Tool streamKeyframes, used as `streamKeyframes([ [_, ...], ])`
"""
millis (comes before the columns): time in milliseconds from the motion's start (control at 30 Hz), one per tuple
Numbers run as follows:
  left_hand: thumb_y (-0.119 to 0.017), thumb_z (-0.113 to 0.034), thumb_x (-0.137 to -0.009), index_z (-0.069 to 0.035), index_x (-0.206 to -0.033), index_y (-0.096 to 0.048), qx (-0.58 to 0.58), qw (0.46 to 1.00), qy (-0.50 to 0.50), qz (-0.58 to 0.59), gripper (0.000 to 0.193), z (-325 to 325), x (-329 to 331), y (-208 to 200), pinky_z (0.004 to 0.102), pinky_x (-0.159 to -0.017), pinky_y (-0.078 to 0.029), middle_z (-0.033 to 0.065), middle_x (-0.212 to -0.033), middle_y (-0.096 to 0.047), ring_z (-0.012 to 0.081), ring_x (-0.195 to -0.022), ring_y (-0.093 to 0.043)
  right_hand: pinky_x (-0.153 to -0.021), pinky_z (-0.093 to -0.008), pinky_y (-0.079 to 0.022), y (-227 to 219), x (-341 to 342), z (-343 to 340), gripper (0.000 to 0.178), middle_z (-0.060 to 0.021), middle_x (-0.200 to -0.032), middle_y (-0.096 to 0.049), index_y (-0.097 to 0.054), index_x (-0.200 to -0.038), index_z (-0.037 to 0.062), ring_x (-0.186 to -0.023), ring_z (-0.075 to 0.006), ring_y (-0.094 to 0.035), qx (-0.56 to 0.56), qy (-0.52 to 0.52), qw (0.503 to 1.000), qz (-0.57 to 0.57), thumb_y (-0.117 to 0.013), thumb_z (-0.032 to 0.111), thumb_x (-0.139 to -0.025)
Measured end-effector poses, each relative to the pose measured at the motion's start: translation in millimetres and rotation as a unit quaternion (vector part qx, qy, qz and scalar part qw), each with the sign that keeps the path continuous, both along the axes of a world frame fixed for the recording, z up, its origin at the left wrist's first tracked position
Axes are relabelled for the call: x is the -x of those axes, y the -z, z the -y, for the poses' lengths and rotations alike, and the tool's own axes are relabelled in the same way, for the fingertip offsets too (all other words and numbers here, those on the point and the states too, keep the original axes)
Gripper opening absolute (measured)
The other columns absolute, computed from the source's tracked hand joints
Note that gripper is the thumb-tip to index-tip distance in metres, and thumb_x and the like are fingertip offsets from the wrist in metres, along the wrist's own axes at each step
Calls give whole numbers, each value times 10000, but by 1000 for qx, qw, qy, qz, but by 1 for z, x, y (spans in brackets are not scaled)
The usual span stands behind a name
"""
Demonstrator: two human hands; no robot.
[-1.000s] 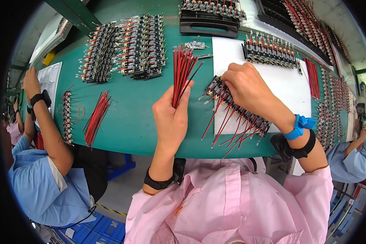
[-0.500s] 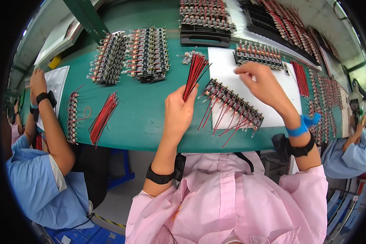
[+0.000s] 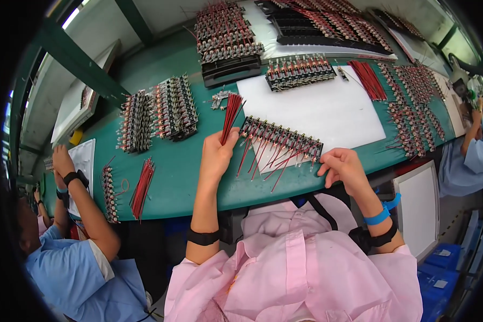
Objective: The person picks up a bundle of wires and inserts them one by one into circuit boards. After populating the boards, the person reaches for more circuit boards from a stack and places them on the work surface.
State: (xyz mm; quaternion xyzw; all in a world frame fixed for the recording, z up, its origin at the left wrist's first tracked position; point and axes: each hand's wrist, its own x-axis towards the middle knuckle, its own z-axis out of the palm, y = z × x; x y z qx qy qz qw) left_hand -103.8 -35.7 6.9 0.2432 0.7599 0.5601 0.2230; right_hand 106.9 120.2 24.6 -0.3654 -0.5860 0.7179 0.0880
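My left hand (image 3: pixel 218 155) is closed around a bundle of thin red and black wires (image 3: pixel 231 114), which stands up out of the fist. Just right of it lies a slanting strip of small dark circuit boards (image 3: pixel 282 138), with several red and black wires hanging from its near side. This strip rests partly on a white foam sheet (image 3: pixel 354 121). At the strip's right end is my right hand (image 3: pixel 344 169), fingers curled and thumb near the index finger. Whether those fingertips pinch a wire or the strip's corner is too small to tell.
Two stacks of board strips (image 3: pixel 174 110) stand left of centre. Another wire bundle (image 3: pixel 143 188) and a wired strip (image 3: pixel 109 193) lie nearer. More wires (image 3: pixel 368 80) and strips (image 3: pixel 408 107) are at the right. A black tray (image 3: pixel 231 70) stands behind. A co-worker (image 3: pixel 86 257) sits at left.
My right hand has come down from above the foam sheet to the strip's right end. My left hand still holds the wire bundle. The whole view has turned a little.
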Motion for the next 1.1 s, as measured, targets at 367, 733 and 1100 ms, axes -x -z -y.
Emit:
streamKeyframes([
  [367, -499, -187, -773, 43, -947, -521, 3, 998, -4, 69, 289, 1, -4, -12, 183, -319, -166, -78, -438, -315, 10, -344, -251, -309, -203, -362, 4, 8, -6, 140, -102, -530, -528, -519, -670, -46, -316, -119, -447, 5, -67, 998, 1, -504, 85, -716],
  [733, -467, -180, -795, 62, -982, -489, -101, 983, 11, 152, 306, 7, -4, -46, 183, -313, -198, -63, -420, -297, 23, -326, -232, -324, -233, -382, -14, 7, -11, 113, -114, -505, -510, -489, -642, -23, -298, -132, -419, 192, -31, 968, -158, -486, 53, -725],
  [1100, -455, -177, -805, 76, -999, -460, -148, 976, -65, 148, 319, 38, -14, -30, 178, -307, -205, -61, -428, -272, 18, -326, -232, -374, -244, -388, -57, 89, -57, 103, -88, -546, -513, -490, -663, -11, -355, -120, -433, 92, 49, 959, -264, -475, 66, -730],
])
